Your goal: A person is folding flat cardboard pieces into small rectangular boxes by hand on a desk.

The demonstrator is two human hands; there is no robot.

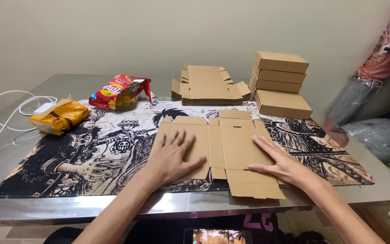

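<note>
A flat, unfolded brown cardboard box blank [231, 140] lies on the black-and-white illustrated desk mat [77, 158]. My left hand [174, 156] rests palm down on the blank's left panel, fingers spread. My right hand [278, 160] lies flat on its right side, fingers pointing left toward the middle crease. Neither hand grips anything. Behind the blank sits a stack of more flat blanks [208, 88], and to its right a pile of folded brown boxes [280, 83].
An open red snack bag [118, 90] and a yellow packet [59, 116] lie at the mat's back left. A white cable [10, 106] loops over the metal table [46, 210]. Cloth and bags crowd the right side [380, 135]. A phone screen [215, 236] shows below the table edge.
</note>
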